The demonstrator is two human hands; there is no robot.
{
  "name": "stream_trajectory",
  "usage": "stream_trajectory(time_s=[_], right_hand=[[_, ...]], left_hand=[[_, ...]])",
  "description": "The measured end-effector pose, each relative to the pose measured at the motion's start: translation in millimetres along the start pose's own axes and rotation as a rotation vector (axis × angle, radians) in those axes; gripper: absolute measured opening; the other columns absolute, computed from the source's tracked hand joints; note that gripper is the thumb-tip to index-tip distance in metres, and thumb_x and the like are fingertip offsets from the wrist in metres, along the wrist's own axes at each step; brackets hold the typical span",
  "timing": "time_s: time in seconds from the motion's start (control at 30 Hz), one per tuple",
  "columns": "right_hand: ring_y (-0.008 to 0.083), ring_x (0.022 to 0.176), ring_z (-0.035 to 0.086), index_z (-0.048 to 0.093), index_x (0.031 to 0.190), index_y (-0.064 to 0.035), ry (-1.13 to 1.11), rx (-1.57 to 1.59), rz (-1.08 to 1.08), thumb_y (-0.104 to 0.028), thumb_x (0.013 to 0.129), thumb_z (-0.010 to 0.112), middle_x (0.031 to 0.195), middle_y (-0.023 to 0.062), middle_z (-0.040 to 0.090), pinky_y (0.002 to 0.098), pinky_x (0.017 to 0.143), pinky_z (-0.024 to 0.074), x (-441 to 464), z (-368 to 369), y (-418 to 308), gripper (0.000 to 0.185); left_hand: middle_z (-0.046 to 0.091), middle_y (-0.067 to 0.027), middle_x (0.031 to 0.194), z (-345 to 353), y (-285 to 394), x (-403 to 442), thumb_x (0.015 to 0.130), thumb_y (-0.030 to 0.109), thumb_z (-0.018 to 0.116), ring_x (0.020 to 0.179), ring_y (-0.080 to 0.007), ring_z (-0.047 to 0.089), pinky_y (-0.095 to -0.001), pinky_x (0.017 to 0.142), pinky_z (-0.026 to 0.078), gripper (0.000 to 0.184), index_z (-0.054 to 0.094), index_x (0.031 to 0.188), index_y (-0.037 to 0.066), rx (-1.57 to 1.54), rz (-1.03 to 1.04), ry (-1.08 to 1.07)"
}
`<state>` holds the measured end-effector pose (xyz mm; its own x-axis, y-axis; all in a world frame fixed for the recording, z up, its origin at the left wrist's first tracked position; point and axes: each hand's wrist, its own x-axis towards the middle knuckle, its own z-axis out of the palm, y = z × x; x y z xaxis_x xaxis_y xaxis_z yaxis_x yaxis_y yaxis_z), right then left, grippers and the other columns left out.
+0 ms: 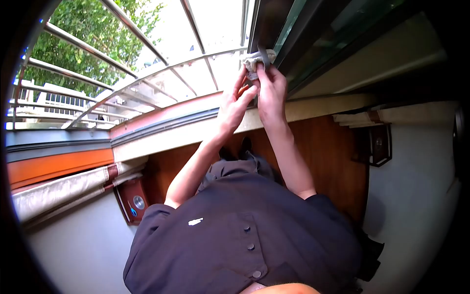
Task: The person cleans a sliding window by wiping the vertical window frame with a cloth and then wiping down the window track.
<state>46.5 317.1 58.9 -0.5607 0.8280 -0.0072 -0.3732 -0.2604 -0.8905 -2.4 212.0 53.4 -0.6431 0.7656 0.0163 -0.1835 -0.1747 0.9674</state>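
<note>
A crumpled whitish cloth (pixel 252 62) is bunched around the grey window handle, on the dark frame of the glass window (pixel 274 36). My right hand (pixel 271 93) pinches the cloth from below, its thumb and fingers pressed on it. Close beside it, my left hand (pixel 236 105) reaches up with its fingertips at the cloth's lower left edge. Its fingers are bent and partly apart; whether they grip the cloth I cannot tell.
Metal bars (pixel 132 24) curve outside the open window, with trees beyond. Below runs a pale sill (pixel 171 132) with a dark track. Tied curtains (pixel 63 191) hang at the left and right. A small wooden box (pixel 131 198) holds blue scissors.
</note>
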Motion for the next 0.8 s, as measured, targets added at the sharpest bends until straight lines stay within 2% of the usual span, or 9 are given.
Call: stream_trajectory(time_s=[0.1, 0.3, 0.37, 0.4, 0.43, 0.5, 0.53, 0.67, 0.8], right_hand=[[0.0121, 0.1, 0.072, 0.07, 0.122, 0.0048, -0.035, -0.1, -0.106, -0.008, 0.11, 0.063, 0.111, 0.0074, 0.077, 0.0278, 0.089, 0.0565, -15.0, -3.3, -15.8, 0.019], [0.0124, 0.108, 0.07, 0.066, 0.129, 0.0037, 0.062, -0.108, 0.061, -0.007, 0.112, 0.06, 0.12, 0.0071, 0.073, 0.0294, 0.095, 0.0583, -61.8, -44.6, -9.2, 0.021], [0.013, 0.112, 0.069, 0.065, 0.132, 0.0049, 0.006, -0.203, -0.154, -0.004, 0.11, 0.06, 0.123, 0.0071, 0.071, 0.0298, 0.099, 0.0575, -73.4, -47.3, -13.3, 0.024], [0.0222, 0.115, 0.071, 0.064, 0.139, 0.0052, 0.05, -0.27, -0.212, 0.002, 0.105, 0.064, 0.133, 0.0129, 0.071, 0.0335, 0.103, 0.0571, -80.5, -44.3, -19.4, 0.034], [0.0222, 0.115, 0.071, 0.064, 0.139, 0.0052, 0.049, -0.269, -0.217, 0.002, 0.105, 0.064, 0.133, 0.0129, 0.071, 0.0335, 0.103, 0.0571, -78.2, -39.1, -28.1, 0.034], [0.0334, 0.119, 0.071, 0.063, 0.145, 0.0038, 0.114, -0.876, -0.751, 0.005, 0.099, 0.068, 0.143, 0.0193, 0.069, 0.0392, 0.105, 0.0571, -70.5, -29.4, -43.2, 0.046], [0.042, 0.124, 0.068, 0.064, 0.147, 0.003, 0.089, -0.871, -0.798, 0.005, 0.095, 0.072, 0.149, 0.0232, 0.064, 0.0451, 0.107, 0.0555, -61.7, -25.5, -45.4, 0.052], [0.0403, 0.129, 0.065, 0.065, 0.144, 0.0044, 0.113, -0.999, -1.12, 0.0, 0.1, 0.071, 0.146, 0.0228, 0.066, 0.0457, 0.106, 0.0546, 0.6, 5.2, -34.6, 0.045], [0.0407, 0.13, 0.063, 0.065, 0.145, 0.006, 0.206, -1.033, -1.232, -0.002, 0.099, 0.071, 0.146, 0.0223, 0.066, 0.0465, 0.109, 0.0524, 31.3, 20.6, -5.3, 0.047]], left_hand=[[0.058, -0.0228, 0.156, -0.7, 0.0, -4.4, 0.105, 0.018, 0.066, 0.138, -0.0291, 0.062, -0.0417, 0.118, 0.048, 0.069, 0.039, 0.166, -0.001, 0.087, 0.083, -0.003], [0.072, -0.0203, 0.135, -12.0, 0.0, -22.7, 0.107, 0.018, 0.064, 0.123, -0.0303, 0.071, -0.0412, 0.108, 0.054, 0.043, 0.062, 0.147, 0.002, 0.447, 0.065, -0.119], [0.075, -0.0202, 0.126, -15.3, -1.4, -24.9, 0.105, 0.016, 0.064, 0.115, -0.0343, 0.073, -0.0414, 0.103, 0.056, 0.035, 0.068, 0.137, 0.001, 0.591, 0.107, -0.106], [0.074, -0.0211, 0.129, -13.7, 5.3, -24.9, 0.105, 0.015, 0.063, 0.119, -0.0351, 0.072, -0.0425, 0.105, 0.055, 0.037, 0.067, 0.139, 0.001, 0.599, 0.161, -0.093], [0.073, -0.0221, 0.132, -11.2, 14.5, -24.7, 0.105, 0.013, 0.062, 0.122, -0.0358, 0.07, -0.0436, 0.108, 0.054, 0.039, 0.065, 0.141, 0.001, 0.607, 0.213, -0.082], [0.069, -0.024, 0.138, -4.3, 24.8, -19.6, 0.102, 0.009, 0.06, 0.129, -0.038, 0.067, -0.0452, 0.111, 0.051, 0.044, 0.063, 0.145, 0.0, 0.632, 0.306, -0.028], [0.065, -0.0258, 0.145, -0.2, 29.2, -15.2, 0.1, 0.004, 0.057, 0.136, -0.0401, 0.063, -0.0468, 0.115, 0.049, 0.049, 0.06, 0.149, 0.0, 0.656, 0.399, 0.03], [0.05, -0.0326, 0.16, 13.2, 38.8, 6.9, 0.09, -0.008, 0.049, 0.143, -0.0501, 0.054, -0.0499, 0.119, 0.045, 0.068, 0.048, 0.158, -0.004, 0.894, 0.663, 0.08], [0.051, -0.0351, 0.157, 3.3, 26.4, 24.4, 0.092, -0.006, 0.05, 0.146, -0.0516, 0.05, -0.0503, 0.123, 0.041, 0.067, 0.044, 0.159, -0.007, 0.722, 0.433, 0.09]])
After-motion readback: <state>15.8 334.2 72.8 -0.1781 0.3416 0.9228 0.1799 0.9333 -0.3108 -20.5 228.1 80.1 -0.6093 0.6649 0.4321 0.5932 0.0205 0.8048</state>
